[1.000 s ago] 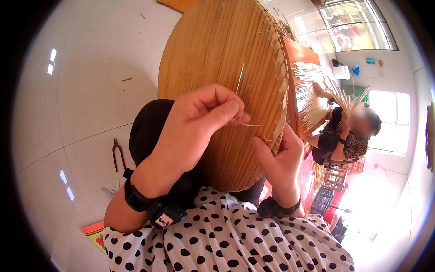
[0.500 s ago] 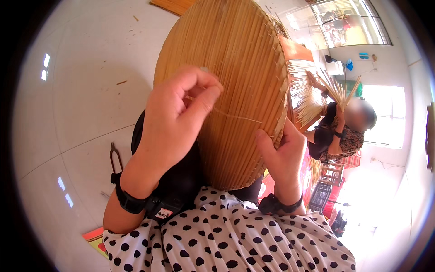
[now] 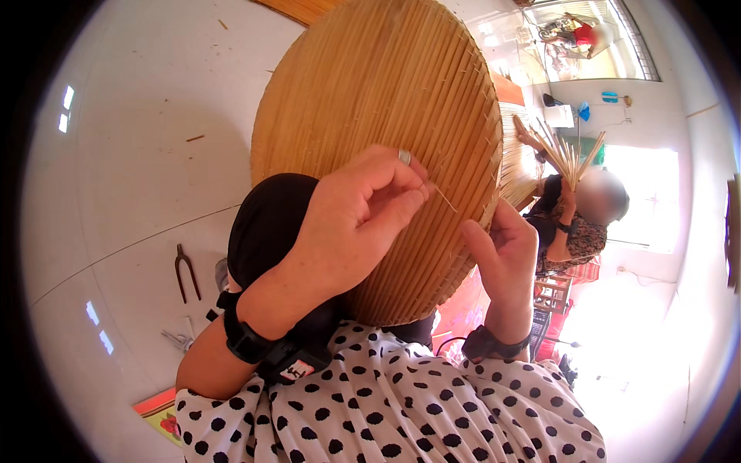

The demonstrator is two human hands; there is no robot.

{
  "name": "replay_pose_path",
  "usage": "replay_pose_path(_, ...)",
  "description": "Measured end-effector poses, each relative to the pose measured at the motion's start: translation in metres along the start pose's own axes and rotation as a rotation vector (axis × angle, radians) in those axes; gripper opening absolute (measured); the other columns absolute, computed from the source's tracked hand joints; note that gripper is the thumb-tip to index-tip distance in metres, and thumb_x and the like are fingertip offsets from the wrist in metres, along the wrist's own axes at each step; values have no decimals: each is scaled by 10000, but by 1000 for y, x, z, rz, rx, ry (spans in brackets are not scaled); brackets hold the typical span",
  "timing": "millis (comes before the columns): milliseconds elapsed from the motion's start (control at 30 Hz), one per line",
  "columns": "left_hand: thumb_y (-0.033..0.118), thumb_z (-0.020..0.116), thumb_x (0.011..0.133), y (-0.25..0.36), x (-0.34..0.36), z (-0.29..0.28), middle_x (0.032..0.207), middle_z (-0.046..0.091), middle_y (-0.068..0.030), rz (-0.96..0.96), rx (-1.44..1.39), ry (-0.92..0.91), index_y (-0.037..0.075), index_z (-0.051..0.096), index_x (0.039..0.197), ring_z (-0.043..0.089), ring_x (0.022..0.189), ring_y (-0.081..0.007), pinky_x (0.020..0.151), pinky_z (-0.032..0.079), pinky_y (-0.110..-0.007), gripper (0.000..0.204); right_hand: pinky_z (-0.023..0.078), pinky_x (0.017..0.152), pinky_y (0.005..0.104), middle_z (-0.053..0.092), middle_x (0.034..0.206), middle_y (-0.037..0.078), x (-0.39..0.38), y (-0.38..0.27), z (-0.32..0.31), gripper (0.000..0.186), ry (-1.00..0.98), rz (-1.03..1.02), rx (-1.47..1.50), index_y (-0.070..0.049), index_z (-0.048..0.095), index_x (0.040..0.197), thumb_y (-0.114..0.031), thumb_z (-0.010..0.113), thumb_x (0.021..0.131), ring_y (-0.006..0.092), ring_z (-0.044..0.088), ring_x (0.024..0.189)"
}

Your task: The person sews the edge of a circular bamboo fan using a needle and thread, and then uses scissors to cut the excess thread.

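Note:
A large oval panel of narrow tan reed-like strips (image 3: 363, 100) rests upright against my lap, its right rim stitched with small loops. My left hand (image 3: 355, 220) is over the panel's lower middle, thumb and fingertips pinched on a thin pale strand (image 3: 445, 201). The strand's loose end points down and right toward the rim. My right hand (image 3: 505, 255) holds that right rim, with the thumb at the front edge and the other fingers partly hidden behind it.
On the floor to the left lie a dark two-pronged metal tool (image 3: 186, 274), a silvery tool (image 3: 178, 338) and a colourful sheet (image 3: 160, 413). At the right, a co-worker (image 3: 575, 231) holds a bunch of pale strips (image 3: 566, 154). Another person (image 3: 584, 35) is visible beyond the window.
My left hand has moved right and down, nearer the stitched rim, and less of the strand shows past its fingertips. The panel and my right hand have shifted slightly right.

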State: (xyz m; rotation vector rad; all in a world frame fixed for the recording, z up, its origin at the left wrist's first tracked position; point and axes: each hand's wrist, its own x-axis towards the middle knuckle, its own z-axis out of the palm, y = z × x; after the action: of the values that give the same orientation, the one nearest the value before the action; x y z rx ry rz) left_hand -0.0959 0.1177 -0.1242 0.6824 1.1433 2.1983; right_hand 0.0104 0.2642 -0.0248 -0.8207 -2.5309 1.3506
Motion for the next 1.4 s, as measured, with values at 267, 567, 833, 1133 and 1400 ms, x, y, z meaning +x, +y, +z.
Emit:
replay_pose_path(267, -10, 529, 953, 5, 12, 1, 1106, 530, -72, 104, -72, 61, -11, 588, 942, 617, 1058, -185, 911, 446, -272, 60, 516, 822, 311, 612, 1155, 100, 7, -19, -4, 529, 250, -469, -311, -32, 597, 1236, -1, 712, 720, 189, 599, 1009)
replay_pose_path(567, 42, 519, 977, 1, 11, -16, 1166, 582, -97, 159, -253, 241, -18, 600, 1015, 613, 1068, -200, 965, 443, -309, 108, 432, 768, 378, 580, 925, 32, 27, -63, 20, 380, -260, -788, -1298, -66, 693, 908, -138, 810, 554, 237, 539, 946)
replay_pose_path(833, 48, 508, 983, 11, 1, -18, 1150, 589, -101, 210, -200, 242, -17, 600, 1009, 620, 1046, -206, 928, 464, -318, 116, 430, 693, 347, 510, 792, 57, 43, -63, 24, 116, -544, -913, -1317, -35, 551, 671, -110, 640, 677, 228, 506, 809)
replay_pose_path(1133, 43, 555, 967, 19, -21, -7, 924, 598, -14, 11, -113, 184, -2, 624, 972, 549, 816, -83, 748, 424, -220, 83, 444, 716, 385, 529, 739, 67, 75, -84, 18, 120, -639, -972, -1262, -37, 564, 619, -82, 642, 698, 263, 530, 807)
replay_pose_path(1400, -9, 624, 900, 8, -28, 8, 817, 597, -2, -125, 216, 24, -1, 642, 924, 547, 696, -50, 636, 440, -214, 31, 422, 740, 383, 525, 733, 52, 97, -82, 16, 128, -683, -1007, -1353, -56, 560, 616, -79, 659, 694, 252, 546, 809)
